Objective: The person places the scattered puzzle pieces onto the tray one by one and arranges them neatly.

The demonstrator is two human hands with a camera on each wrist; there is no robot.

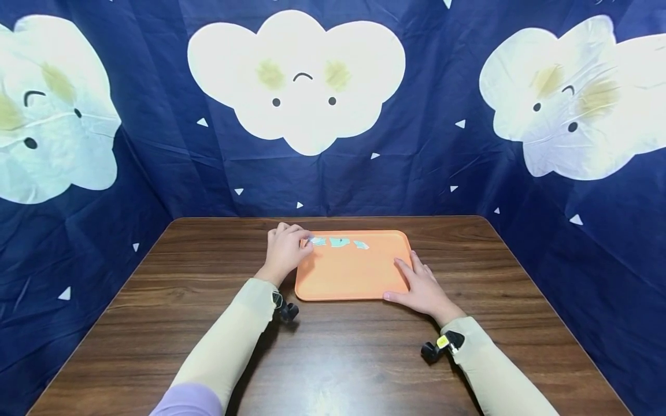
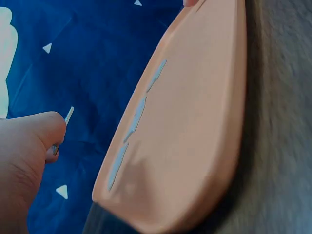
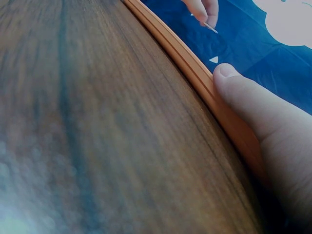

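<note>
An orange tray (image 1: 354, 271) lies on the table, with several flat pale-blue pieces (image 1: 340, 242) in a row along its far edge; they also show in the left wrist view as thin pieces (image 2: 136, 118). Above the tray's far left corner, my left hand (image 1: 284, 249) pinches a small thin piece (image 2: 69, 115) between thumb and fingers, clear of the tray in the left wrist view. My right hand (image 1: 424, 290) rests on the tray's near right corner with fingers spread, its thumb (image 3: 234, 83) on the rim.
The brown wooden table (image 1: 333, 358) extends around the tray. Dark blue cloth (image 1: 322, 185) with white clouds stands behind the table and at both sides. A small black device sits on each wrist.
</note>
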